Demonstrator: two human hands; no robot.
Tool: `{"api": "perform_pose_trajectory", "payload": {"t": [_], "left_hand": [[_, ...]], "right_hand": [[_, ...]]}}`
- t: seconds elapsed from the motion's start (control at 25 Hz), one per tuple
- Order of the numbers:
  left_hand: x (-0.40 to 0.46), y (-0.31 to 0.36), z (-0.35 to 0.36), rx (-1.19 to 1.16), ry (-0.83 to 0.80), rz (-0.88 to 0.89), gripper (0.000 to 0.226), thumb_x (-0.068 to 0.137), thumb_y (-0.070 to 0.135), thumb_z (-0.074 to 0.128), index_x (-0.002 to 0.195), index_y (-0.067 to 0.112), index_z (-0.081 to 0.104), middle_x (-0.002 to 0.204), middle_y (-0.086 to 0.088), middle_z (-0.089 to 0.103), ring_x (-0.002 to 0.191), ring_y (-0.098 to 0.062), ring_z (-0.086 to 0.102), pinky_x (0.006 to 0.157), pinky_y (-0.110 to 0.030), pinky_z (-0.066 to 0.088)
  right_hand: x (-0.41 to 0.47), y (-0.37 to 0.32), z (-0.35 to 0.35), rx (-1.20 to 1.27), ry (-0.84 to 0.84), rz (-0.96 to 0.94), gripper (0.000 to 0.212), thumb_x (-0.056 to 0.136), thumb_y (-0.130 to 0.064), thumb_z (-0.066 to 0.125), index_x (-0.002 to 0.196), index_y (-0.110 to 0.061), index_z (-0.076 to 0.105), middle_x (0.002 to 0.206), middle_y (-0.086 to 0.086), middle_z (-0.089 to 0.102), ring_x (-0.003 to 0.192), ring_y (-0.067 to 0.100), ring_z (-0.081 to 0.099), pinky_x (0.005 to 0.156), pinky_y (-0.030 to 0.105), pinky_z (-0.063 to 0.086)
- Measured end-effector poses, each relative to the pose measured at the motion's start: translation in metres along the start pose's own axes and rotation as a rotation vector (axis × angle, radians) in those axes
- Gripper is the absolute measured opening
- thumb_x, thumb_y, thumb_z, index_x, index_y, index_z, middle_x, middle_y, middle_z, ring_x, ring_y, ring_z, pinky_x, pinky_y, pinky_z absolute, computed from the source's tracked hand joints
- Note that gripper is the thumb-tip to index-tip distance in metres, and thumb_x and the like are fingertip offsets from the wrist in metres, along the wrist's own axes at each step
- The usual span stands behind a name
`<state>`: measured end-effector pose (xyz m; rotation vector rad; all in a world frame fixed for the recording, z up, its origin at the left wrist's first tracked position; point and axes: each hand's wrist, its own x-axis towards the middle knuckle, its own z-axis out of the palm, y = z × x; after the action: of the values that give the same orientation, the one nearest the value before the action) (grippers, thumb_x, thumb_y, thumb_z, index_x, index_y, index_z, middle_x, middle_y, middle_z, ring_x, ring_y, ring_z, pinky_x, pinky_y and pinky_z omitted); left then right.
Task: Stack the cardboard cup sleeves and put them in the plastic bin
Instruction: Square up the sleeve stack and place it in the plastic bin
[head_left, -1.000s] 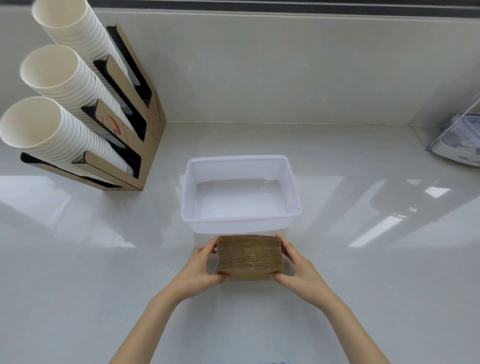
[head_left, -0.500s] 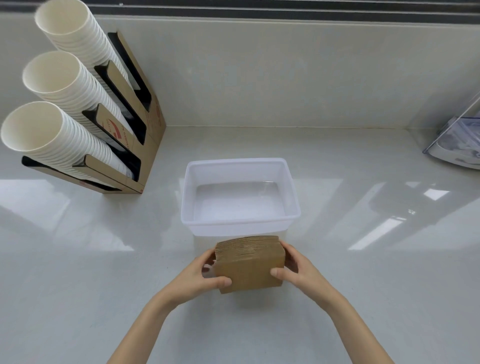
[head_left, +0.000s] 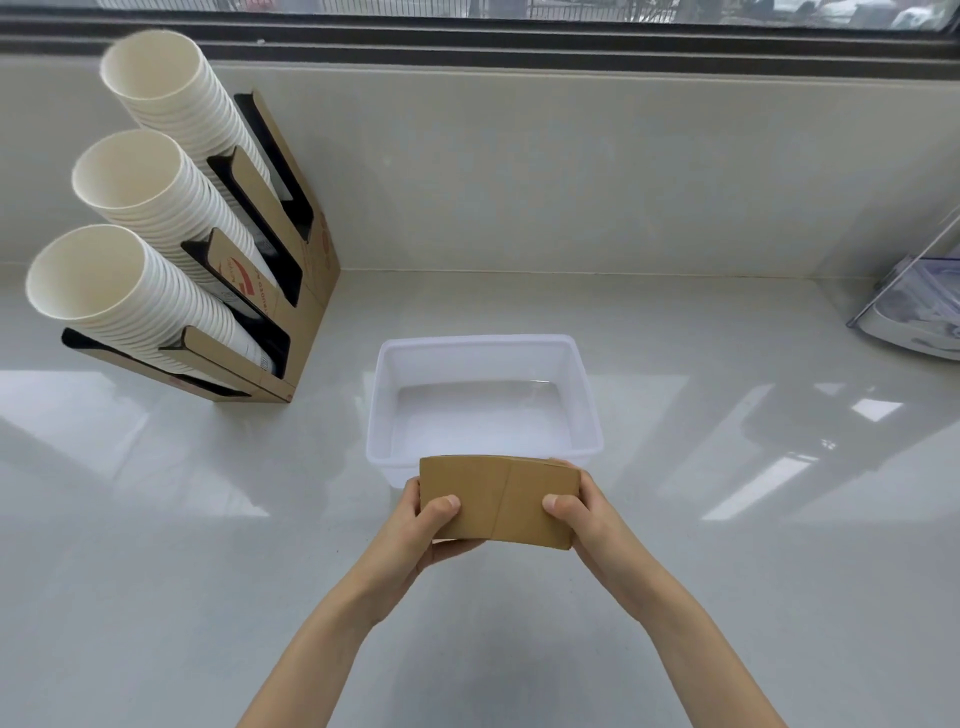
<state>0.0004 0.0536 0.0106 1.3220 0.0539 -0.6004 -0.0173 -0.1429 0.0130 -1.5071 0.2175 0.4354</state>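
A stack of brown cardboard cup sleeves (head_left: 498, 501) is held flat side up, just in front of the near rim of the white plastic bin (head_left: 382, 415). My left hand (head_left: 423, 530) grips its left end, thumb on top. My right hand (head_left: 584, 514) grips the right end the same way. The stack's far edge overlaps the bin's near wall in view. The bin holds nothing.
A cardboard holder (head_left: 291, 291) with three slanted rows of white paper cups (head_left: 135, 291) stands at the back left on the glossy white counter (head_left: 727, 519). A clear rack with a white object (head_left: 914, 312) sits at the right edge. A wall and window sill run behind.
The stack has been lifted off the counter and tipped from standing on edge to flat side up, moving up toward the bin's near rim. Both hands kept their grip.
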Motion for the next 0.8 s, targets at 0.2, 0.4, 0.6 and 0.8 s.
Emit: {"api": "perform_pose_trajectory", "payload": {"t": [0.2, 0.4, 0.6, 0.8], "left_hand": [[0.005, 0.01, -0.006, -0.06, 0.047, 0.029, 0.051, 0.059, 0.034, 0.061, 0.106, 0.02, 0.047, 0.117, -0.006, 0.055, 0.099, -0.015, 0.06, 0.067, -0.019, 0.057], [0.015, 0.031, -0.014, -0.139, 0.031, -0.002, 0.047, 0.067, 0.028, 0.057, 0.11, 0.013, 0.047, 0.12, -0.014, 0.053, 0.103, -0.025, 0.059, 0.068, -0.026, 0.059], [0.029, 0.053, -0.023, -0.245, -0.013, -0.039, 0.073, 0.056, 0.037, 0.068, 0.121, 0.013, 0.048, 0.116, -0.015, 0.052, 0.091, -0.03, 0.065, 0.077, -0.041, 0.058], [0.043, 0.065, -0.026, -0.291, 0.041, -0.011, 0.059, 0.062, 0.043, 0.067, 0.115, 0.022, 0.054, 0.112, -0.009, 0.058, 0.094, -0.029, 0.066, 0.079, -0.042, 0.058]], "right_hand": [[0.003, -0.022, 0.002, -0.103, -0.007, 0.02, 0.076, 0.066, -0.039, 0.056, 0.136, -0.026, 0.028, 0.126, -0.004, 0.049, 0.116, 0.01, 0.05, 0.103, 0.031, 0.039], [0.011, -0.059, 0.002, -0.23, -0.072, -0.002, 0.075, 0.067, -0.04, 0.055, 0.133, -0.039, 0.021, 0.112, -0.011, 0.049, 0.104, 0.0, 0.05, 0.09, 0.023, 0.039], [0.031, -0.078, 0.003, -0.249, -0.075, 0.0, 0.068, 0.066, -0.037, 0.058, 0.129, -0.03, 0.035, 0.109, -0.008, 0.051, 0.102, 0.016, 0.06, 0.106, 0.035, 0.04], [0.048, -0.085, 0.01, -0.135, -0.111, 0.055, 0.057, 0.075, -0.029, 0.062, 0.126, -0.019, 0.038, 0.114, 0.004, 0.055, 0.088, 0.012, 0.064, 0.09, 0.028, 0.053]]}}
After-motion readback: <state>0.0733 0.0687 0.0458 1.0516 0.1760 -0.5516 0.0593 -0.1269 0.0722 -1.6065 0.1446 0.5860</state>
